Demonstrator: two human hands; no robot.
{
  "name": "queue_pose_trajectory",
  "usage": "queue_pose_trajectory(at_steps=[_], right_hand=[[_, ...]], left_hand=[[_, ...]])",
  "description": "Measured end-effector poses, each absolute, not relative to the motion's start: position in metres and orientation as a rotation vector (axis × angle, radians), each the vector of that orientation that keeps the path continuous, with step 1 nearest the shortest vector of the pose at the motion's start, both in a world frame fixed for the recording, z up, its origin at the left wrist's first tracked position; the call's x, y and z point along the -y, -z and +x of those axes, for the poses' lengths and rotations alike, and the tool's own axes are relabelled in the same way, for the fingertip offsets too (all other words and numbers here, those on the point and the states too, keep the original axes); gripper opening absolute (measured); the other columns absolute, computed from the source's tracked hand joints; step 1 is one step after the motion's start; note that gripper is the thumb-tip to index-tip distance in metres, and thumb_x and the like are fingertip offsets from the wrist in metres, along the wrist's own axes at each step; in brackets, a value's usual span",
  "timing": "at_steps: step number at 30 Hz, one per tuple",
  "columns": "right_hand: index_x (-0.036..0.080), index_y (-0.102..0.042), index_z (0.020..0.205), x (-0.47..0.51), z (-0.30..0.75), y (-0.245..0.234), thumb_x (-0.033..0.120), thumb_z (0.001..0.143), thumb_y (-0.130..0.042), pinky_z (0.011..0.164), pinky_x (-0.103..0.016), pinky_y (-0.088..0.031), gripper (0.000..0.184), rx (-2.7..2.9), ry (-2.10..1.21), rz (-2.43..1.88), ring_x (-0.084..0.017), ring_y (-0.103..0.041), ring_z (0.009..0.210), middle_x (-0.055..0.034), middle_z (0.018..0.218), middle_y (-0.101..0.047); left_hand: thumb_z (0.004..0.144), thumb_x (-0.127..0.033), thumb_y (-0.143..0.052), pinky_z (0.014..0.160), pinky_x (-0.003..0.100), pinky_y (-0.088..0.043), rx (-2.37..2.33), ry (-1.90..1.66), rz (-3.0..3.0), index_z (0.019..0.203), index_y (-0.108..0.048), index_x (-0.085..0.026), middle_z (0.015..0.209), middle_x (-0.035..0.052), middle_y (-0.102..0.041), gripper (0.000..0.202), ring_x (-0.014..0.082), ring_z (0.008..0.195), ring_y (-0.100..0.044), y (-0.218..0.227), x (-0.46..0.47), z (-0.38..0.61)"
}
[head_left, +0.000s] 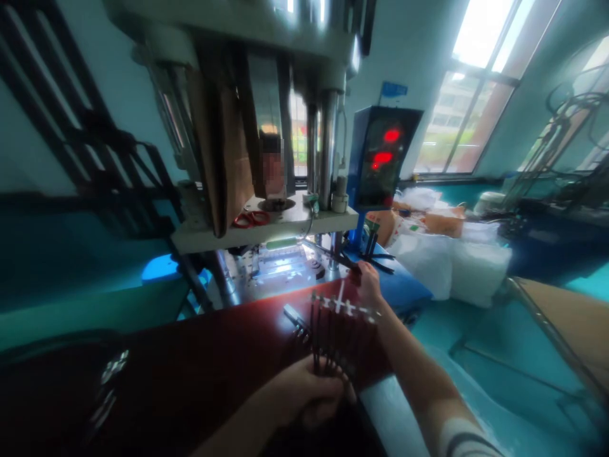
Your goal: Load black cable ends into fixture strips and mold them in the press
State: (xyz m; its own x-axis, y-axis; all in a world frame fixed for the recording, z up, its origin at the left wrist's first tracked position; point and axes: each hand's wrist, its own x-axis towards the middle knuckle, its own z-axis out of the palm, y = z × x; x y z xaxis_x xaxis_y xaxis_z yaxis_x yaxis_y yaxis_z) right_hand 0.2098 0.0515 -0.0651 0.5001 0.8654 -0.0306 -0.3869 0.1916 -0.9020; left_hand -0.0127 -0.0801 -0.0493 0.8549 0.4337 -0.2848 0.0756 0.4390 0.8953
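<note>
My left hand (304, 390) is closed around the near ends of a bunch of black cables (333, 336) lying on the dark red table (204, 355). The cables fan away from me and end in a row of small pale connectors (345, 308). My right hand (368, 282) reaches forward past that row, fingers pinched at the edge of the press bed (285, 270); what it pinches is too small to name. Above the bed stands the moulding press (257, 127) with its steel columns.
A blue control box (385, 158) with red lit digits stands right of the press. Red scissors (251, 219) lie on the press shelf. White bags (451, 263) sit to the right, beyond them a cluttered bench. A black rack (95, 146) rises at left. Windows are at the back.
</note>
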Motion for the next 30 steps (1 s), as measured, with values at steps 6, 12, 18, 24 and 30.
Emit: queue_pose_trajectory(at_steps=[6,12,18,24,30], right_hand=[[0.018,-0.055,0.074,-0.006,0.25,0.087,0.035,0.069,-0.066,0.038,-0.024,-0.046,0.02,0.603,-0.914,-1.163,-0.012,-0.055,0.039,0.0036,0.053,-0.058],[0.018,-0.06,0.087,0.034,0.274,0.1,0.031,0.064,-0.069,0.059,-0.034,-0.051,0.028,0.887,-0.977,-1.325,-0.019,-0.062,0.059,-0.0013,0.071,-0.065],[0.017,-0.064,0.072,0.046,0.282,0.091,0.017,0.067,-0.058,0.088,-0.038,-0.039,0.008,1.763,-0.33,-1.747,-0.023,-0.052,0.091,-0.0077,0.09,-0.061],[0.017,-0.066,0.089,0.067,0.238,0.031,0.042,0.081,-0.051,0.075,-0.033,-0.045,0.03,1.448,-1.107,-1.339,-0.022,-0.058,0.082,-0.0066,0.086,-0.064],[0.015,-0.063,0.073,0.077,0.223,0.014,0.044,0.064,-0.071,0.044,-0.02,-0.034,0.031,1.196,-1.594,-1.138,-0.01,-0.051,0.049,-0.0008,0.063,-0.059]], left_hand=[[0.076,-0.036,-0.06,0.029,0.017,-0.018,-0.589,-0.301,1.08,0.084,-0.064,-0.009,0.041,-0.0048,-0.043,0.028,0.0037,0.028,-0.028,0.038,0.068,-0.012],[0.077,-0.037,-0.06,0.03,0.017,-0.018,-0.593,-0.283,1.092,0.086,-0.064,-0.008,0.041,-0.0053,-0.042,0.03,0.0031,0.029,-0.028,0.041,0.066,-0.007],[0.077,-0.036,-0.06,0.03,0.016,-0.018,-0.608,-0.24,1.095,0.086,-0.064,-0.008,0.042,-0.0057,-0.042,0.029,0.0026,0.03,-0.029,0.043,0.067,-0.007],[0.077,-0.031,-0.057,0.029,0.016,-0.019,-0.567,-0.139,1.198,0.081,-0.065,-0.008,0.042,-0.0041,-0.044,0.024,0.0036,0.03,-0.032,0.038,0.075,-0.004],[0.074,-0.022,-0.055,0.029,0.016,-0.02,-0.582,-0.011,1.251,0.077,-0.065,-0.011,0.041,-0.0042,-0.044,0.016,0.0049,0.031,-0.032,0.036,0.082,-0.003]])
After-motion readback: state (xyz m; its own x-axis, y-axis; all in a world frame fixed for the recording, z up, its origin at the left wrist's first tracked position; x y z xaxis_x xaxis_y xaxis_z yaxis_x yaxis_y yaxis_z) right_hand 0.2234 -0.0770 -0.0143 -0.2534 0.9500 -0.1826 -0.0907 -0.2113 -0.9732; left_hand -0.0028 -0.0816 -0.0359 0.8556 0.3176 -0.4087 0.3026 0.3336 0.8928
